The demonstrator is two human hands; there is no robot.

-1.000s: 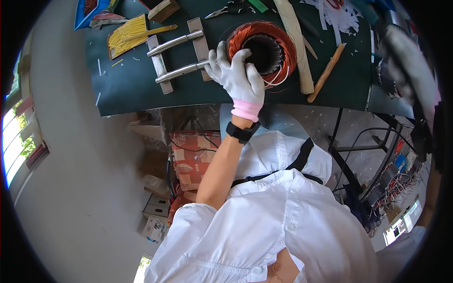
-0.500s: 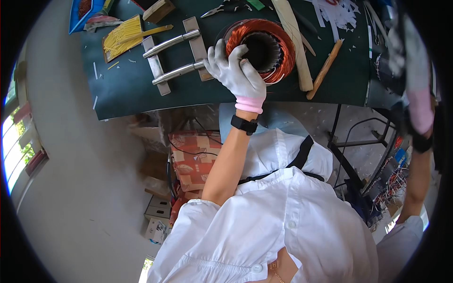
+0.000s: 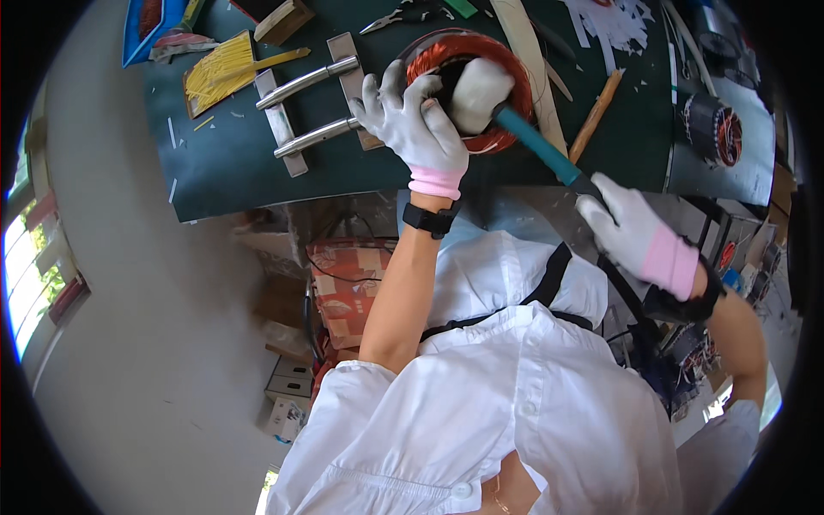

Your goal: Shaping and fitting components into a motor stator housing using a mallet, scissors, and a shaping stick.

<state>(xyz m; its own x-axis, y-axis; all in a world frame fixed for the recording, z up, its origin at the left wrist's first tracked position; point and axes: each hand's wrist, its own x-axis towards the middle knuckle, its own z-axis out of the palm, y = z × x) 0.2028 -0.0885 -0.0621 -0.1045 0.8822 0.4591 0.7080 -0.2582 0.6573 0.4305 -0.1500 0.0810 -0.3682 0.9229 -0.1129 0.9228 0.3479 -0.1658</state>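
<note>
A motor stator [image 3: 519,75] with copper-red windings around a dark bore stands on the green bench top. At its near-left rim is my left hand [image 3: 418,129], in a white glove with a pink cuff; thumb and forefinger curl at the winding while the other fingers spread left. My right hand [image 3: 627,225], gloved the same way, is closed around the dark grip of a mallet [image 3: 541,148]. The mallet has a teal handle and a bulky whitish head, slightly blurred, which covers part of the bore and the right-hand winding. Whether it touches the stator I cannot tell.
Left of the stator lies a metal frame with two rods [image 3: 307,83], beside a tray of yellow strips [image 3: 219,73]. Pliers [image 3: 403,15] lie behind. On the right are a wooden stick [image 3: 598,116], a pale wooden bar [image 3: 534,64], white paper scraps [image 3: 614,26] and another wound stator [image 3: 712,129].
My right hand has swung in from the far right, bringing the mallet over the stator. My left hand has shifted slightly left and stays at the rim.
</note>
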